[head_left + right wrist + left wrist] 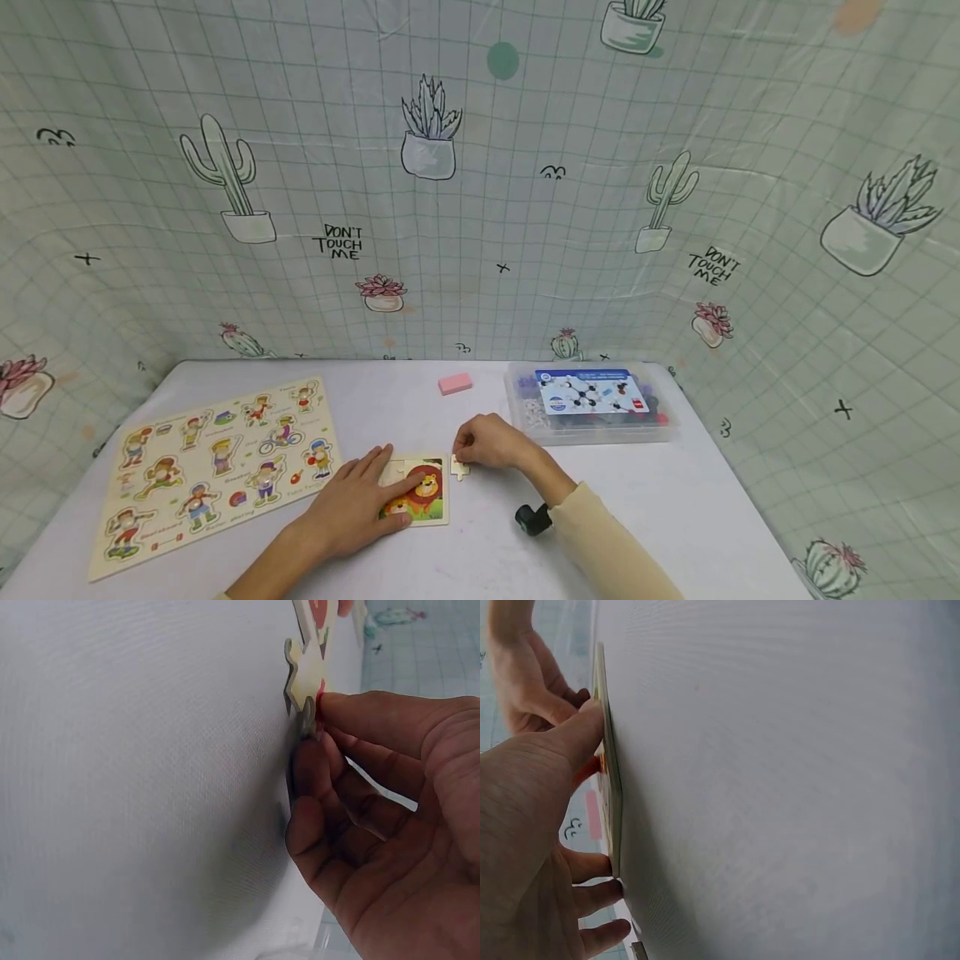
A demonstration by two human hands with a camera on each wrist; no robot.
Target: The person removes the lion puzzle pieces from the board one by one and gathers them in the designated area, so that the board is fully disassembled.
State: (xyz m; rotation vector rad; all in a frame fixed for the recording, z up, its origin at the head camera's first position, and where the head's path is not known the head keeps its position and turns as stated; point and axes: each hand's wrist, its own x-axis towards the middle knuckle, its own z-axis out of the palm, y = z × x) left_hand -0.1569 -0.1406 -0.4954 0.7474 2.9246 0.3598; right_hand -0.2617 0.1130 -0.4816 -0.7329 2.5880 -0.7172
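A small square wooden jigsaw puzzle with a lion picture lies on the white table. My left hand rests over its left part with fingers spread, one fingertip on the lion's face. In the left wrist view the thumb and fingers touch the thin puzzle board. Just right of the board, my right hand pinches a pale puzzle piece between thumb and fingertips. The right wrist view shows that knobbed puzzle piece close to the table and the board's edge; part is hidden by the thumb.
A large wooden board with sports figures lies at the left. A pink eraser-like block is behind the hands. At the back right sits a clear plastic case with a molecule label. A black object shows beside the right forearm.
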